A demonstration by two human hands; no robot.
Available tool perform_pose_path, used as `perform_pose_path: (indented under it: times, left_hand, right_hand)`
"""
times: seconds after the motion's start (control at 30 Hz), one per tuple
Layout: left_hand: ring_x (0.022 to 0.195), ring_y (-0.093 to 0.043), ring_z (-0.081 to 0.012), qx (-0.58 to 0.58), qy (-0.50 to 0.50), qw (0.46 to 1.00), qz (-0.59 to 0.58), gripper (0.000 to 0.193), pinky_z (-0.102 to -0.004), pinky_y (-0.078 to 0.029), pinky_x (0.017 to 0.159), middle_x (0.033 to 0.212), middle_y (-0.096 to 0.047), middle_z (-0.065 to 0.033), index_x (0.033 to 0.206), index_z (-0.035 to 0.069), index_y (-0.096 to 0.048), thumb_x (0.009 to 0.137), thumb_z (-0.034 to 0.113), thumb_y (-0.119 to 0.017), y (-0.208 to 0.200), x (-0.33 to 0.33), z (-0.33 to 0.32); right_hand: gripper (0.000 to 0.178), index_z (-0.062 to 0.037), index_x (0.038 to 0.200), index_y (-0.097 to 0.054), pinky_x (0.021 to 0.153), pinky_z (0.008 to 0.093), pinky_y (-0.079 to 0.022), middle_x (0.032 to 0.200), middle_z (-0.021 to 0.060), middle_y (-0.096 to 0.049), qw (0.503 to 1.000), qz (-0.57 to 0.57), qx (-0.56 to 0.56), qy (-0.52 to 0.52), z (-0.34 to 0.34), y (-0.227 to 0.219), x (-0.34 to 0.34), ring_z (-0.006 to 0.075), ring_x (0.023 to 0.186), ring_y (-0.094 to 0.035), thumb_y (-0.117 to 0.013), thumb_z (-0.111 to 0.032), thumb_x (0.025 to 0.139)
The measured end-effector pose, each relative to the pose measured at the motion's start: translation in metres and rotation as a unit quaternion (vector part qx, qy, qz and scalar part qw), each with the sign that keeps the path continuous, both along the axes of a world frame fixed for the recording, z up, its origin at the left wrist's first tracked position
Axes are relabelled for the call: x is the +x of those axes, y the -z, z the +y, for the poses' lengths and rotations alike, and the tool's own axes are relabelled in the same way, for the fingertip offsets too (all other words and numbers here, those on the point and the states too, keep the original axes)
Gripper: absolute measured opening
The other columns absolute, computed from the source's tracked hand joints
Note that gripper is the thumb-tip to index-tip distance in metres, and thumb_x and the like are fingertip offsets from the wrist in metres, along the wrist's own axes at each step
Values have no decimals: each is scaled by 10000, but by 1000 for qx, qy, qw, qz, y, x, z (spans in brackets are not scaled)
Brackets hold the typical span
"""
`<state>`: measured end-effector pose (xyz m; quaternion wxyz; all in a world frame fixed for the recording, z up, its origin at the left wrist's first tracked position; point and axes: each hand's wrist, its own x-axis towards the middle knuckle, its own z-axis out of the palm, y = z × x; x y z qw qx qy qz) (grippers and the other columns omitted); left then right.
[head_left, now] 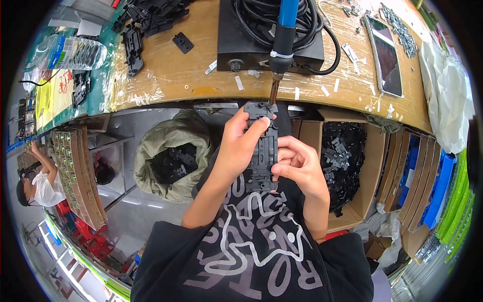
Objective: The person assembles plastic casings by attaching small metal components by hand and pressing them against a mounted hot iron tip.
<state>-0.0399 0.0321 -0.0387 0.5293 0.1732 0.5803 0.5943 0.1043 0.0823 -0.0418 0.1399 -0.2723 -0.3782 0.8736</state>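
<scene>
We have a long, black plastic part (265, 147) held upright in the view, in front of the chest, just off the near edge of the table (166, 83). Our left hand (240, 138) grips its far half: the thumb presses on the upper face while the other fingers go round the left edge, their tips hidden. This grip seems chosen to keep the part's far end steady below the tool (283, 40), whose metal shaft points down at the far right corner. Whether its tip touches, we cannot tell.

Our right hand (304, 171) is at the right edge, its fingers curled in and its thumb tip against the part toward the near end, probably to stop it swinging. We cannot tell whether those fingers pinch anything.

The open sack (146, 146) to the left and the cardboard box (372, 171) to the right, both holding dark pieces, flank us, presumably for easy reach.

The part looks matte and narrow, with raised ribs, recesses and a long channel down its middle. Its far end has small lugs and its near end is blockier, with stepped edges.
</scene>
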Motion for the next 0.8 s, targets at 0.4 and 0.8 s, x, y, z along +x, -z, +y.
perform_pose_path:
  times: [0.4, 0.8]
  left_hand:
    - [683, -450, -33, -9, -6, 1000, 4, 128, -185, -378, 619, 769, -530, 7, 890, -3, -534, 816, 83, -475, -3, -1, 0]
    - [668, -430, -31, 1, -19, 1000, 4, 127, -181, -365, 606, 742, -511, 17, 884, 4, -529, 818, 90, -462, -4, 2, 1]
  right_hand:
    - [330, 56, 1035, -464, 547, 240, -479, 760, 91, -586, 1000, 7, -23, 6, 0, -5, -2, 120, 633, -566, -596, 50, 733]
    - [336, 49, 1056, -467, 580, 211, -460, 786, 80, -586, 1000, -19, 0, 5, -2, -8, 0, 109, 656, -563, -585, 50, 740]
